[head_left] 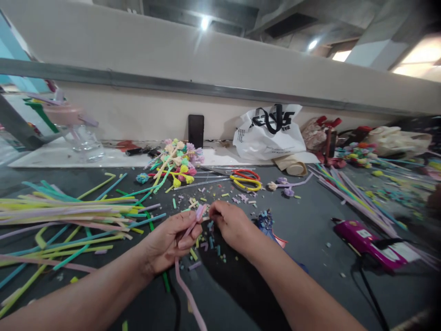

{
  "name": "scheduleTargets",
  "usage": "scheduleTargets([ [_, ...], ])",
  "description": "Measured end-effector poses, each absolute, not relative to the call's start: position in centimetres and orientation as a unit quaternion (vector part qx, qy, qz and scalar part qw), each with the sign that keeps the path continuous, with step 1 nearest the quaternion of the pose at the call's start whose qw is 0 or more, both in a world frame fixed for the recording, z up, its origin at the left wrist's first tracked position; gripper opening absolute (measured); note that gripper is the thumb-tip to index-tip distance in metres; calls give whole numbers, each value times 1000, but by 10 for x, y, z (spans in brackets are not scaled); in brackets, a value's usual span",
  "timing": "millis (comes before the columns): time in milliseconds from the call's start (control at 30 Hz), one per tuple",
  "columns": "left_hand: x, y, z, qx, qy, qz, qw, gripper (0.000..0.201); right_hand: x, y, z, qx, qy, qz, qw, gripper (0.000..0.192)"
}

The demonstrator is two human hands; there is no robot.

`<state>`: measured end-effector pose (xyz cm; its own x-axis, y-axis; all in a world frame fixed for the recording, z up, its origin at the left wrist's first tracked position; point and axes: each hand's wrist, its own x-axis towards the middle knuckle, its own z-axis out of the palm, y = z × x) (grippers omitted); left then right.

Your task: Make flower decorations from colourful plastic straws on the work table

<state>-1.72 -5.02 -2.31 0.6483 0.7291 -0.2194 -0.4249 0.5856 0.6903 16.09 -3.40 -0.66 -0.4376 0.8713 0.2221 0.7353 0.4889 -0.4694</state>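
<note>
Left hand (171, 239) and right hand (231, 224) fingertip-close.

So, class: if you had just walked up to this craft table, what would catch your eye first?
The two hands at centre: the left hand grips a pink pipe cleaner while the right hand works its tip. A heap of coloured pipe cleaners sprawls left, and a magenta glue gun lies right.

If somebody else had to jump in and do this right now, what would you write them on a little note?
Left hand: closed on a pink pipe cleaner, its tip rolled up near the fingertips.
Right hand: pinching at that rolled tip.
Loose pipe cleaners lie to the left, finished flowers behind, scissors beyond the hands, pink glue gun to the right.
Done: several flowers made.
Left: this roll looks only started; many stems unused.
</note>
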Motion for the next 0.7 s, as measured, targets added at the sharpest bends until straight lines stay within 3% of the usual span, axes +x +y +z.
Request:
scheduleTargets([
  [267, -16, -49, -26, 310, 253, 322, 858, 28, 154, -40, -14, -455, -863, 137, 173, 25],
  [400, -15, -51, -27, 299, 272, 328, 854, 27, 163, -58, 16, -491, -856, 61, 149, 18],
  [567, -16, -53, -26, 290, 268, 332, 857, 23, 214, -97, 54, -565, -805, 23, 179, 11],
  [700, -16, -51, -28, 288, 269, 327, 859, 22, 261, -120, 31, -688, -690, 28, 224, 13],
])
